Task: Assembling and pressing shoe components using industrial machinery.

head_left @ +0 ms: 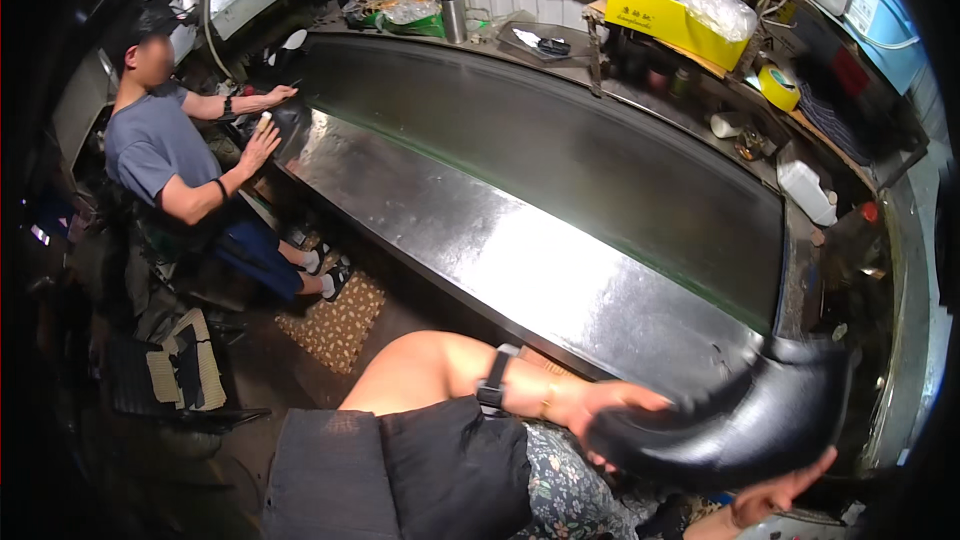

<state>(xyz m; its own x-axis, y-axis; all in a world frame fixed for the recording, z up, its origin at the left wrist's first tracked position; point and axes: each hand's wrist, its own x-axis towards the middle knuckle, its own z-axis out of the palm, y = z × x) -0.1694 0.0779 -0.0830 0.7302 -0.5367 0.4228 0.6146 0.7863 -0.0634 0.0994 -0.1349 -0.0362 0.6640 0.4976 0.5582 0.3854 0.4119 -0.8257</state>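
A glossy black boot-shaped piece (735,420) is held up at the lower right, over the near right end of a shiny metal ledge (450,210). My left hand (610,412) grips its narrower left end, thumb on top and fingers underneath. Under the right part, my right hand (785,492) supports it from below with its fingers against the surface. Motion blurs the piece a little, and some of my fingers are hidden behind it. A dark watch is on my left wrist.
Beyond the ledge runs a wide dark belt (560,160). At its left end a co-worker (180,150) handles a black piece (290,128). A yellow box (650,15), a metal flask (453,15), a tray (535,40) and a white jug (806,190) line the far and right sides.
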